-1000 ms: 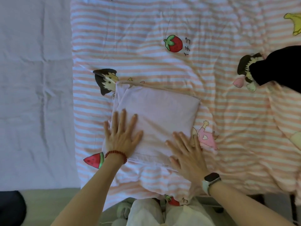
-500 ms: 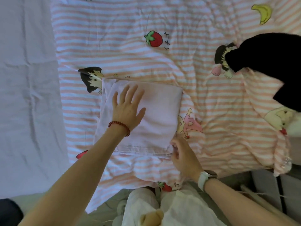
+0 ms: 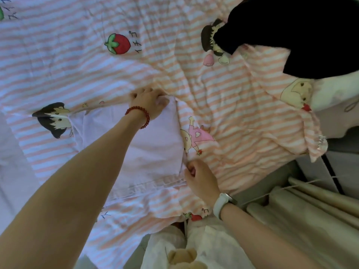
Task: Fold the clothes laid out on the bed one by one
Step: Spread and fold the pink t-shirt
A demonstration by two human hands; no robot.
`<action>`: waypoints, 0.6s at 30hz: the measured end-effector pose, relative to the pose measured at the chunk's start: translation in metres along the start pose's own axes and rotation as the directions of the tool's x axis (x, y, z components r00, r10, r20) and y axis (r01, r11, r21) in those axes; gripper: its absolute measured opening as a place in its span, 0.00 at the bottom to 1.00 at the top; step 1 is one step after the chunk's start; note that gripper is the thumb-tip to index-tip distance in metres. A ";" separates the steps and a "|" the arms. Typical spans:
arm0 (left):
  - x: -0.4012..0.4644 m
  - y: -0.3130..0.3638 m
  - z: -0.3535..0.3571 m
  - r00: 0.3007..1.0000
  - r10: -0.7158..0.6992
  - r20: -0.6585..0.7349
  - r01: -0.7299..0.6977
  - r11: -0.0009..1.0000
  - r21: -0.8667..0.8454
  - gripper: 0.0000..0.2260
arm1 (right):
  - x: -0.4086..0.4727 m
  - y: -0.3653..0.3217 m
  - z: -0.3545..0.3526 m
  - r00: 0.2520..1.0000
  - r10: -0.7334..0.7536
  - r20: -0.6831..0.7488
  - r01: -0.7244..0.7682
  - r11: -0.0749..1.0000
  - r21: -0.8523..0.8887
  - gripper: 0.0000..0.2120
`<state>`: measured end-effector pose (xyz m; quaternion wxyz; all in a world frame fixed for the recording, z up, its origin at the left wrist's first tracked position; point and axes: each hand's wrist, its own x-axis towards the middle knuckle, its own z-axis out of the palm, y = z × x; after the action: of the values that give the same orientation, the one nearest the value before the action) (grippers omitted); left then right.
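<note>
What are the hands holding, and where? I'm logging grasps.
The folded lilac garment: left hand grips its far right corner, right hand pinches its near right corner.

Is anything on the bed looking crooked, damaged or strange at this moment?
Nothing looks damaged. The folded pink cloth lies slightly crooked on the striped cover, its near hem layers not quite lined up. The left hand grips its far corner, the right hand its near one. A black garment waits unfolded.

Black garment [image 3: 303,33] blocks far right; striped quilt [image 3: 242,105] between lies open.
</note>
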<state>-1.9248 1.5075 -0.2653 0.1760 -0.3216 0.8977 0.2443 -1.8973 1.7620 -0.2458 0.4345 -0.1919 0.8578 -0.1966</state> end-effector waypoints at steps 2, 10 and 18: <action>0.003 0.002 0.000 0.999 0.014 -0.036 -0.016 0.998 -0.061 0.13 | -0.005 0.001 0.000 1.000 -0.001 0.003 0.000 1.000 0.008 0.08; -0.004 0.007 0.003 0.966 -0.150 -0.208 0.115 0.979 -0.170 0.13 | -0.019 0.018 -0.019 0.990 0.131 0.043 -0.134 0.987 0.087 0.11; -0.033 0.009 0.002 0.972 -0.040 -0.231 0.039 0.999 -0.010 0.21 | -0.012 -0.003 -0.038 0.977 -0.015 -0.214 -0.058 0.942 -0.332 0.06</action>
<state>-1.9064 1.5312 -0.2486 0.0743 -0.3662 0.9049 0.2038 -1.9211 1.7718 -0.2154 0.3030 -0.2317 0.9223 -0.0621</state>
